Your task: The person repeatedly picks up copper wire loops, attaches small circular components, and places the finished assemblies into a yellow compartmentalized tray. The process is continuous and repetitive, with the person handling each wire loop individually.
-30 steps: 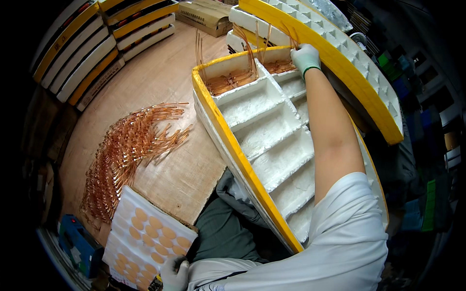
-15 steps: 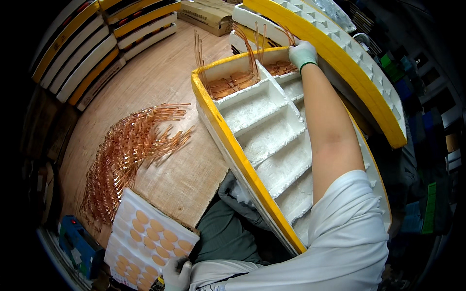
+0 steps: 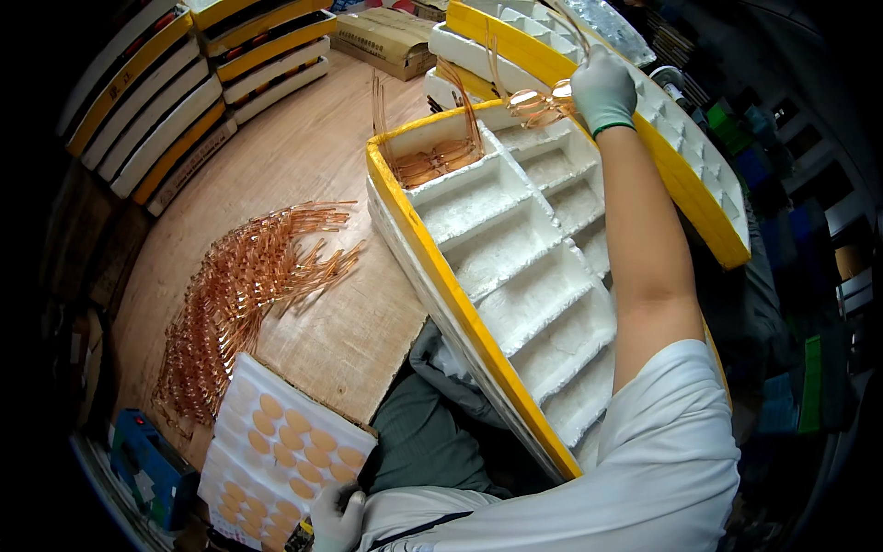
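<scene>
My right hand, in a white glove, is shut on a pair of translucent orange glasses frames, held just above the far end of a white foam tray with a yellow rim and several compartments. More orange frames stand in the tray's far left compartment. My left hand, also gloved, rests at the lower edge, touching a white sheet of orange oval lenses. A long row of orange frames lies on the wooden table to the left.
A second yellow-rimmed foam tray leans behind the first. Stacked yellow and white trays line the far left. A cardboard box sits at the back. A blue device lies at the lower left. Grey cloth is under the tray.
My right hand has lifted a pair of orange frames up out of the tray's far right compartment. The view has shifted slightly. My left hand has stayed by the lens sheet.
</scene>
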Motion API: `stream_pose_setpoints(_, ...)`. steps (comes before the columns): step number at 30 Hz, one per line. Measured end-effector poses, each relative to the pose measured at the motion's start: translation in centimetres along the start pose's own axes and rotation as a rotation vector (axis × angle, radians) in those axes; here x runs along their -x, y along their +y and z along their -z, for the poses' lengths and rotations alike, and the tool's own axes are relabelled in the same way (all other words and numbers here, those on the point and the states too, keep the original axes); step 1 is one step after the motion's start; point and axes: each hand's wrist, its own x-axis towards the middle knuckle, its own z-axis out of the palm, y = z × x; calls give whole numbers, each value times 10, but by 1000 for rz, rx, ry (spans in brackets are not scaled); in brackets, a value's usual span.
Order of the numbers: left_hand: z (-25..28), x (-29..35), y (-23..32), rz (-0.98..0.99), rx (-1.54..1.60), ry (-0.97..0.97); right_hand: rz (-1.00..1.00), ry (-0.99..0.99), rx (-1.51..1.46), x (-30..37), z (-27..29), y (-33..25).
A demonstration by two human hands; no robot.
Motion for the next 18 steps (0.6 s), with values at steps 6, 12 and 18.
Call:
stream_pose_setpoints(6,12,14,-14,-40,-37,-20,160,193,-161,9,101,-3)
stream_pose_setpoints(12,70,-56,-18,-297,485,157,741,-69,-821,120,214,-126)
stream_pose_setpoints(18,55,-41,105,-333,757,-286,1120,-621,-1019,250,259,-223)
